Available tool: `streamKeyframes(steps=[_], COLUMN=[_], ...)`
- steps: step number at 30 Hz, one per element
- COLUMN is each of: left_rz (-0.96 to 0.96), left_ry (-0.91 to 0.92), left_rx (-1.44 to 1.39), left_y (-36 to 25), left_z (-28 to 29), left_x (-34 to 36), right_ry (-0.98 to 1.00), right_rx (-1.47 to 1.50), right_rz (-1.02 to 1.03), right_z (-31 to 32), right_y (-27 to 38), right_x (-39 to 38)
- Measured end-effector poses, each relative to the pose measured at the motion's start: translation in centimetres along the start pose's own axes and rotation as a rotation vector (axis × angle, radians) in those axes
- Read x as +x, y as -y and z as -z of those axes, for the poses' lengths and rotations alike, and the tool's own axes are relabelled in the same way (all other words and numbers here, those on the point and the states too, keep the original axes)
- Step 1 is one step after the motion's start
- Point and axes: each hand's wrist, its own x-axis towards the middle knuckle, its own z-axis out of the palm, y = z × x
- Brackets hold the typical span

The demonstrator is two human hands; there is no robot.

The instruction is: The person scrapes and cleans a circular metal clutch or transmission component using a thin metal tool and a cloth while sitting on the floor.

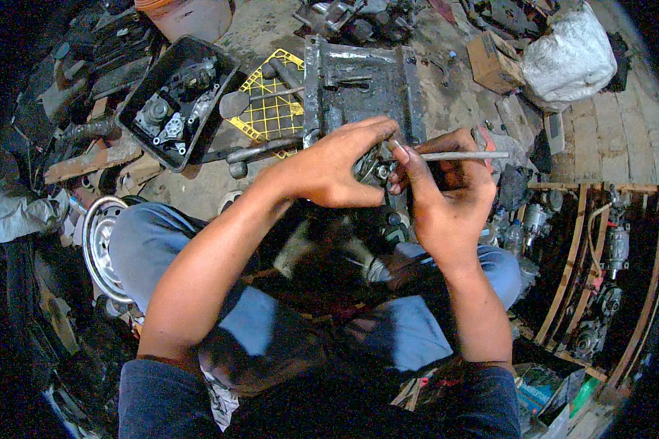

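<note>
My right hand point(455, 201) pinches a slim grey metal bar point(467, 156) between thumb and fingers, and the bar's free end points right. Its other end reaches toward my left hand point(328, 164). That hand curves its fingers and thumb around a small dark metal part point(379, 172), mostly hidden between the two hands, so I cannot make out its kind. Beyond my hands a dark, oily metal trough point(370, 99) lies on the ground. Left of it rest a hammer point(234, 104) and a second hammer point(239, 164), both apart from my hands.
A yellow plastic grid point(271, 121) lies under the upper hammer. Farther left stands a black tray point(188, 157) with metal engine parts. A wheel rim point(95, 249) leans by my left knee. At the far right are a cardboard box point(493, 62), a white sack point(570, 62) and a wooden rack point(578, 256).
</note>
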Motion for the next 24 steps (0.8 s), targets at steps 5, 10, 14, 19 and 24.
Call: streamKeyframes(steps=[5,10,14,19,24], left_rz=[-0.035,-0.037,0.074,-0.122,-0.112], left_ry=[-0.038,0.002,0.046,-0.041,0.026], left_rx=[-0.023,-0.025,-0.083,0.012,0.074], left_y=[0.6,-0.2,-1.2,-1.1,-1.1], left_z=[-0.3,0.2,0.8,0.6,1.5], left_x=[-0.2,0.1,0.5,0.2,-1.1], right_ry=[0.068,0.164,0.117,-0.029,-0.099], right_rx=[0.024,-0.078,0.019,0.049,-0.011], right_rz=[0.131,0.219,0.031,0.008,0.028], right_z=[-0.2,0.7,0.7,0.9,1.6], right_y=[-0.4,-0.5,-0.6,-0.1,1.2], right_x=[0.1,0.5,0.4,0.7,1.2])
